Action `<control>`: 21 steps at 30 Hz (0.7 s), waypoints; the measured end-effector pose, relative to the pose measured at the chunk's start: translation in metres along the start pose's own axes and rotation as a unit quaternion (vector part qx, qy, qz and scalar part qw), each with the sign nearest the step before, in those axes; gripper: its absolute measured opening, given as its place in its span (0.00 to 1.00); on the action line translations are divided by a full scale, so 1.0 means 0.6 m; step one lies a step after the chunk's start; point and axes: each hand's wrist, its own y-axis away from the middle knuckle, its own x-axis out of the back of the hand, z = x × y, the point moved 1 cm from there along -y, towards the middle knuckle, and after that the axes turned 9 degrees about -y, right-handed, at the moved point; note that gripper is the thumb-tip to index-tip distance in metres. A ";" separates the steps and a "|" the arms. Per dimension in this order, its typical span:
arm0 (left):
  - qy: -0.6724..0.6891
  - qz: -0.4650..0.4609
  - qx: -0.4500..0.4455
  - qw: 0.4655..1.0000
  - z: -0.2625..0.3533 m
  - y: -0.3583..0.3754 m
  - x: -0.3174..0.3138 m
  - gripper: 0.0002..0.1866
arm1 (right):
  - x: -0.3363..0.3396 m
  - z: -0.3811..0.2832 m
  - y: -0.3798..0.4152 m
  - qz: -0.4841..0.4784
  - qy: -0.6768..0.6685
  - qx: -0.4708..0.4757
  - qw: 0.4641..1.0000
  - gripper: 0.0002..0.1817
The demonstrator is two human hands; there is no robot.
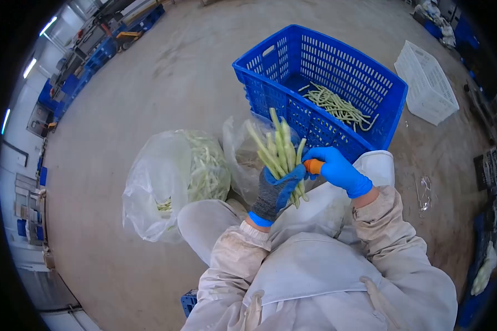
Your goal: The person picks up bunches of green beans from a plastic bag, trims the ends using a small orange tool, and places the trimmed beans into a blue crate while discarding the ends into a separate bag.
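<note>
My left hand (279,190), in a grey and blue work glove, is closed around a bunch of green beans (280,146). The beans fan out above the fist, and their other ends stick out below it. Close beside them, my right hand (337,171) wears a thin blue glove and is closed on a small orange-handled tool (313,166); its working end is hidden by the beans and the left glove. Beyond both hands stands a blue plastic crate (265,88), where loose green beans (339,105) lie on the bottom.
Left of my knees, a clear plastic bag (149,176) holds many beans. Another clear bag (240,143) sits between it and the crate. A white crate (428,83) stands at the right on the concrete floor (99,165). Part of a blue crate (189,302) shows by my seat.
</note>
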 end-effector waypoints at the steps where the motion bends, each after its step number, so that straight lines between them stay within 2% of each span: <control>1: -0.001 -0.001 0.002 1.000 -0.002 0.002 0.003 0.20 | -0.004 0.000 0.001 -0.015 0.003 -0.001 1.000 0.10; 3: 0.175 -0.014 0.053 0.983 -0.010 0.003 0.016 0.29 | -0.003 0.004 -0.001 -0.031 -0.020 -0.002 0.999 0.10; 6: 0.308 -0.028 0.049 0.950 -0.019 0.004 0.038 0.29 | 0.004 0.010 -0.003 -0.034 -0.048 -0.006 0.998 0.10; 7: 0.378 -0.031 0.053 0.924 -0.020 0.006 0.048 0.28 | 0.012 0.006 0.000 0.000 -0.079 -0.014 0.997 0.10; 9: 0.391 -0.013 0.055 0.919 -0.013 0.008 0.068 0.30 | 0.038 0.010 0.004 0.032 -0.111 -0.023 0.993 0.10; 11: 0.480 -0.034 0.000 0.877 -0.002 0.007 0.086 0.32 | 0.072 0.021 0.003 0.124 -0.270 0.044 0.954 0.11; 13: 0.486 -0.032 -0.013 0.873 0.000 0.006 0.095 0.33 | 0.073 0.037 0.000 0.128 -0.225 0.048 0.965 0.12; 14: 0.503 -0.044 -0.018 0.863 0.004 0.004 0.095 0.33 | 0.055 0.046 0.001 0.046 0.010 0.097 0.994 0.13; 15: 0.519 -0.056 -0.022 0.853 0.006 0.005 0.095 0.33 | 0.042 0.055 0.005 -0.038 0.244 0.139 0.959 0.13; 16: 0.518 -0.056 -0.020 0.853 0.006 0.006 0.095 0.33 | 0.034 0.063 0.006 -0.033 0.354 0.142 0.924 0.17; 20: 0.540 -0.056 -0.001 0.840 -0.003 0.004 0.092 0.33 | 0.002 0.042 -0.019 0.006 0.291 0.131 0.948 0.19; 21: 0.538 -0.061 0.008 0.841 -0.006 0.004 0.091 0.33 | -0.015 0.029 -0.022 0.018 0.192 0.139 0.971 0.18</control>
